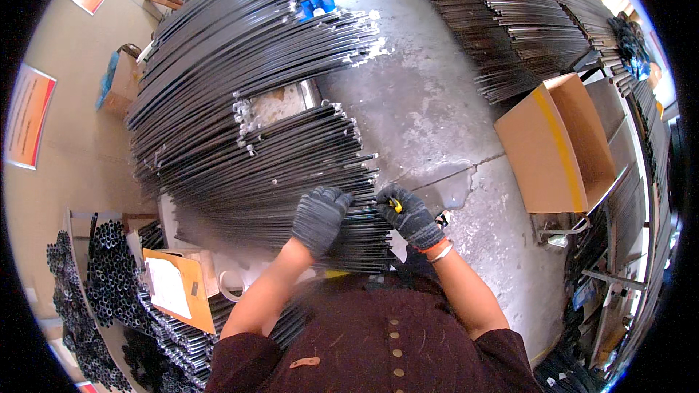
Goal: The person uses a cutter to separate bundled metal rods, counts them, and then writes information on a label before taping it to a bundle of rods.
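Both my hands wear dark grey knit gloves and work at the right-hand ends of a long row of thin black rods. My left hand lies over the rods with its fingers curled closed around a rod near its end. Just past that end is my right hand, closed on a small yellow tool; most of the tool is hidden by the fingers, so its kind does not show. A short gap with rod ends separates the two hands. Several rods farther up carry whitish bits on their ends.
An open cardboard box stands to the right. More rods lie on racks at upper right. Bundled tubes and an orange clipboard with paper are at lower left. A blue object sits among the far rods.
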Demonstrator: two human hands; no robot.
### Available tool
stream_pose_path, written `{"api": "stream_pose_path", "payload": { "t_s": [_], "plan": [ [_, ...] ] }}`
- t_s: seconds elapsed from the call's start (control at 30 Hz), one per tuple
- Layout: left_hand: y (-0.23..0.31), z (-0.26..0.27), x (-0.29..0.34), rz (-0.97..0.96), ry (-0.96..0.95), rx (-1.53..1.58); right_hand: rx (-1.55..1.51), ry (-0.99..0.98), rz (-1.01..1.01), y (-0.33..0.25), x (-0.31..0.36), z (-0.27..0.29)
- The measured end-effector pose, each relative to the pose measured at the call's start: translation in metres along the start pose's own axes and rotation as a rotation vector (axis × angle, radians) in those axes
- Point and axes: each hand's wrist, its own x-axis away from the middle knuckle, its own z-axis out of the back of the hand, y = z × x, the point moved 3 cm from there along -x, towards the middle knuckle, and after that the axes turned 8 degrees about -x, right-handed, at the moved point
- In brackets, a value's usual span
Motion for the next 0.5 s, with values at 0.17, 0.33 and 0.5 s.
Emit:
{"api": "stream_pose_path", "payload": {
  "t_s": [0.17, 0.33, 0.5],
  "plan": [
    [0.003, 0.003, -0.004, -0.127, 0.074, 0.035, -0.475, -0.031, -0.098, -0.006, 0.014, 0.01],
    [0.009, 0.004, -0.004, -0.1, 0.055, 0.056, 0.169, 0.177, -0.093, -0.002, 0.037, 0.031],
    [0.025, 0.026, -0.022, -0.123, -0.055, 0.032, 0.432, 0.165, 0.07, -0.058, 0.045, 0.022]
  ]
}}
